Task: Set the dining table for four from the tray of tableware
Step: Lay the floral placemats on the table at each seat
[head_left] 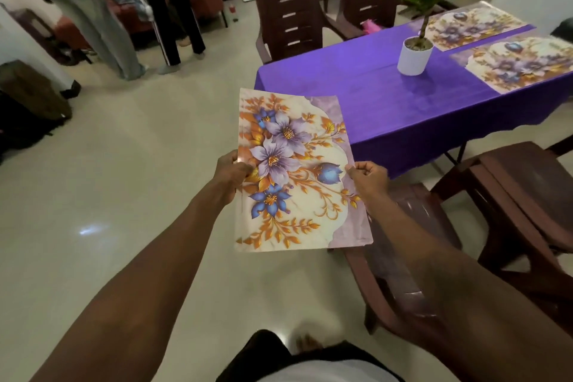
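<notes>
The floral placemat (pixel 294 170) was held above the floor (pixel 139 164), its 9 o'clock edge pinched by the fingers of the left hand (pixel 231 172), its 3 o'clock edge by those of the right hand (pixel 369 178). Toward 2 o'clock, a second placemat (pixel 521 63) and a third placemat (pixel 474 28) were laid on the counter (pixel 387 96) beyond a white pot (pixel 415 56).

Cream with purple and blue flowers and orange leaves is being displayed by the near placemat (pixel 294 170); the same print is being repeated on two far placemats (pixel 474 28) (pixel 524 67). Purple is being shown by the tablecloth (pixel 400 108).
</notes>
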Demonstrator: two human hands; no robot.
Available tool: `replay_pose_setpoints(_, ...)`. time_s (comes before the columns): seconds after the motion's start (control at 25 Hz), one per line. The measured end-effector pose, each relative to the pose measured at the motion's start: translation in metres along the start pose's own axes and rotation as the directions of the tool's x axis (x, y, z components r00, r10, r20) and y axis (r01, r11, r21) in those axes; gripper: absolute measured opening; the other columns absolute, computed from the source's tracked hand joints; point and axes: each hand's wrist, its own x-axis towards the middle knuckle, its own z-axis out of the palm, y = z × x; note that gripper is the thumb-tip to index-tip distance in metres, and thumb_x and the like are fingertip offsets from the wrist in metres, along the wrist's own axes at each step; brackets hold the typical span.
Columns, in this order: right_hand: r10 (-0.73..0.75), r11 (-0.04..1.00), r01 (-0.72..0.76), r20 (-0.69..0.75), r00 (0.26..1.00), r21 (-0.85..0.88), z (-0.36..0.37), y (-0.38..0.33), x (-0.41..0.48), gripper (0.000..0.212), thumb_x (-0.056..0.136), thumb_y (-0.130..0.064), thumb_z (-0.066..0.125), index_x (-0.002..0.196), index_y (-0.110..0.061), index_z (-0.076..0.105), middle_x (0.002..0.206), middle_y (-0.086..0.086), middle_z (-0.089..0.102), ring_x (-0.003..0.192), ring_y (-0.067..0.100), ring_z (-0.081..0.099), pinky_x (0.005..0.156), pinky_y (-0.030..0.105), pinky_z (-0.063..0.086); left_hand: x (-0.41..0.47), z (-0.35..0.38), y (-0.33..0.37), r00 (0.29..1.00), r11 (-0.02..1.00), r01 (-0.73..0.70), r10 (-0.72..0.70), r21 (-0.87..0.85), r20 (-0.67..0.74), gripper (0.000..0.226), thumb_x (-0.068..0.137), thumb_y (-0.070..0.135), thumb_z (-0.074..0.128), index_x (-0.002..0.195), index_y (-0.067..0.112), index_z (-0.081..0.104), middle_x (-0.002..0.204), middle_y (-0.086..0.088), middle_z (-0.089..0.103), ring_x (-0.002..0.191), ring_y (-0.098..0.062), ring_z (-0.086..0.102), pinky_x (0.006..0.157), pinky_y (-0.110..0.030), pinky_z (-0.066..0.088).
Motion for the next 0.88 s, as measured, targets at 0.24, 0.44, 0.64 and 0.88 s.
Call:
replay_pose_setpoints(0.24,0.111,0.993,-0.099,-0.202,0.973,0.071,0.045,-0.017,0.079,0.017,0.091,-0.028,0.078,0.099,-0.014,0.073,0.091,-0.002,0.073,0.087,0.017,0.071,0.073,0.031,0.060,0.148,0.017,0.053,0.980,0.995,-0.079,0.066,0.062,0.187,0.023,0.085,0.032,0.083,0.105,0.023,0.077,0.098,-0.004,0.080,0.086,-0.025,0.078,0.070,-0.046,0.065)
replay_pose_setpoints(0.44,0.241,0.966,-0.177,-0.416,0.877,0.187,0.082,-0.032,0.135,0.013,0.094,-0.024,0.072,0.097,-0.013,0.069,0.096,0.003,0.072,0.090,0.020,0.069,0.076,0.032,0.059,0.268,0.044,0.103,0.939,0.980,-0.154,0.106,0.123,0.326,0.007,0.092,0.026,0.077,0.098,0.023,0.074,0.099,-0.007,0.078,0.084,-0.025,0.075,0.078,-0.049,0.063)
replay_pose_setpoints(0.64,0.365,0.929,-0.262,-0.546,0.754,0.260,0.106,-0.047,0.181,0.020,0.095,-0.031,0.068,0.106,-0.015,0.067,0.103,0.004,0.071,0.095,0.022,0.069,0.080,0.036,0.060,0.396,0.048,0.164,0.909,0.921,-0.299,0.195,0.250,0.369,0.014,0.090,0.021,0.075,0.104,0.018,0.076,0.100,-0.010,0.077,0.087,-0.027,0.072,0.080,-0.052,0.062)
replay_pose_setpoints(0.88,0.452,0.892,-0.339,-0.628,0.634,0.300,0.124,-0.041,0.225,0.022,0.096,-0.034,0.069,0.105,-0.015,0.066,0.098,0.003,0.069,0.089,0.021,0.068,0.072,0.031,0.055,0.517,0.079,0.219,0.840,0.780,-0.484,0.286,0.397,0.461,0.024,0.084,0.029,0.076,0.105,0.019,0.078,0.089,-0.003,0.073,0.085,-0.021,0.067,0.082,-0.035,0.055)
